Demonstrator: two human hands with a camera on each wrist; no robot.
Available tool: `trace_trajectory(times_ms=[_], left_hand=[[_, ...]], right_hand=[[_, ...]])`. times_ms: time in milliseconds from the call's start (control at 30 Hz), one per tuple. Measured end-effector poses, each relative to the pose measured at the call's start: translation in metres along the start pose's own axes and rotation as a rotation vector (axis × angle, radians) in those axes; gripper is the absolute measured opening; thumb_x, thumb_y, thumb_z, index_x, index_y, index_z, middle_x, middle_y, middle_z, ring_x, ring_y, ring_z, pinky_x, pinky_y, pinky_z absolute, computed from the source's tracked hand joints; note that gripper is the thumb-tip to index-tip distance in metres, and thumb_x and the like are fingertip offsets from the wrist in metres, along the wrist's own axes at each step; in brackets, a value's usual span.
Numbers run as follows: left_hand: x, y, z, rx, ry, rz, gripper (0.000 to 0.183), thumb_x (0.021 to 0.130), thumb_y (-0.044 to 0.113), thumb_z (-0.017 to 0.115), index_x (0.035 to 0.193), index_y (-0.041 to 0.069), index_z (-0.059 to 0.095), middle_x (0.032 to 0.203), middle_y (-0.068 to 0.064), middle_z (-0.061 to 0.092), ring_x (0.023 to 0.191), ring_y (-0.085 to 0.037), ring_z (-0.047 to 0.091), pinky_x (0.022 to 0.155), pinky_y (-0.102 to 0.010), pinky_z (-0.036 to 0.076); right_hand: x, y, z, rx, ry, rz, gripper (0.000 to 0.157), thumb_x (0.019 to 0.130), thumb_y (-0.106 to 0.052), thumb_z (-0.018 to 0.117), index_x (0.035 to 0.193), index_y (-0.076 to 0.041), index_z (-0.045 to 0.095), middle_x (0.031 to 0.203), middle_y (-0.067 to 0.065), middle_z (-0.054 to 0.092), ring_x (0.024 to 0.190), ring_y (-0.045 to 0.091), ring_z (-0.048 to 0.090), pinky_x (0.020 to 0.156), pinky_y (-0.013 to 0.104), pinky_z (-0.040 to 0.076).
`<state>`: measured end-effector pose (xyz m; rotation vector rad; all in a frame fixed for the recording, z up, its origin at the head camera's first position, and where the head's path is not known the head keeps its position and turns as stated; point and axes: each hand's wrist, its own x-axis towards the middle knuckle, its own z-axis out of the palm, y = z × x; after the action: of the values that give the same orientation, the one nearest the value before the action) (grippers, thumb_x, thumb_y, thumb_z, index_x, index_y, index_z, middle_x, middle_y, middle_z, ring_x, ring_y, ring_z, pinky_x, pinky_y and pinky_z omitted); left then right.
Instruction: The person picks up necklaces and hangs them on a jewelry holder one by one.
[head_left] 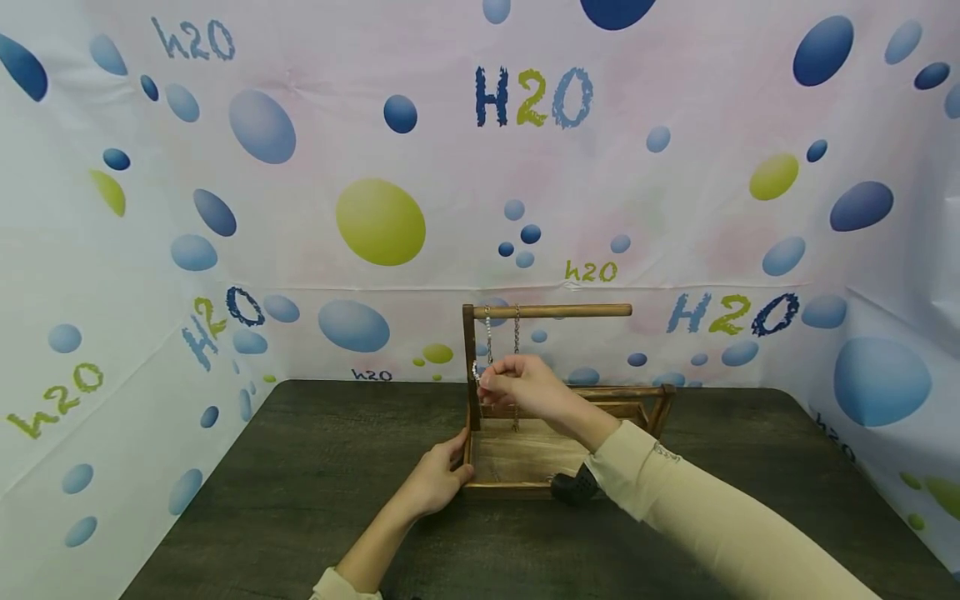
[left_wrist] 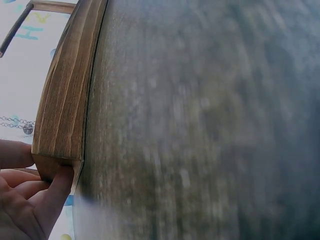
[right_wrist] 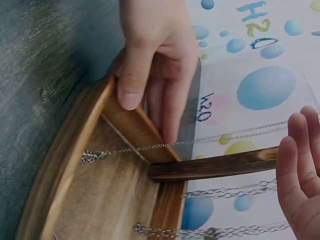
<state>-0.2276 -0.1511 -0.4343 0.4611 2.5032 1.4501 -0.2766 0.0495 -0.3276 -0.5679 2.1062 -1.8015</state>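
Note:
A wooden jewelry stand (head_left: 555, 311) has an upright post, a crossbar and a low tray (head_left: 506, 485) at its base. My left hand (head_left: 438, 479) grips the tray's left side; in the left wrist view, thumb and fingers (left_wrist: 52, 200) close on its wooden corner (left_wrist: 67, 95). My right hand (head_left: 528, 387), fingers bent, pinches a thin necklace beside the post. In the right wrist view this thin silver necklace (right_wrist: 125, 150) stretches from the tray to the fingers (right_wrist: 300, 150), which partly hide it. A thicker chain (head_left: 517, 333) and a pale beaded strand (head_left: 489, 329) hang from the crossbar.
A second, lower wooden rail (head_left: 622, 391) runs along the tray's back, on a slanted support (head_left: 663, 410) at the right. The stand rests on a dark wood-grain table (head_left: 360, 433). Behind it rises a patterned backdrop (head_left: 450, 167). A black device (head_left: 573, 485) sits under my right wrist.

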Motion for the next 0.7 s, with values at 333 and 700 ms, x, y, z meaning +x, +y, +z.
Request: trace_trajectory(times_ms=[333,700], left_hand=[[-0.002,0.001,0.0,-0.005,0.0,0.01,0.062,0.098,-0.003,0.056,0.151,-0.016,0.025,0.141,-0.038,0.046,0.132,-0.05,0.045,0.103,-0.058,0.042],[-0.004,0.0,0.0,-0.006,-0.004,-0.003,0.064,0.099,-0.001,0.057,0.153,-0.012,0.024,0.143,-0.036,0.045,0.133,-0.05,0.044,0.103,-0.058,0.043]], right_hand=[[0.002,-0.02,-0.002,0.001,0.011,-0.024,0.021,0.103,-0.012,0.059,0.109,0.008,0.064,0.104,0.02,0.07,0.094,0.031,0.068,0.092,0.048,0.055],[0.005,-0.04,-0.006,0.049,0.043,-0.122,0.016,0.104,-0.006,0.054,0.103,0.007,0.063,0.099,0.016,0.069,0.088,0.023,0.067,0.078,0.033,0.058]])
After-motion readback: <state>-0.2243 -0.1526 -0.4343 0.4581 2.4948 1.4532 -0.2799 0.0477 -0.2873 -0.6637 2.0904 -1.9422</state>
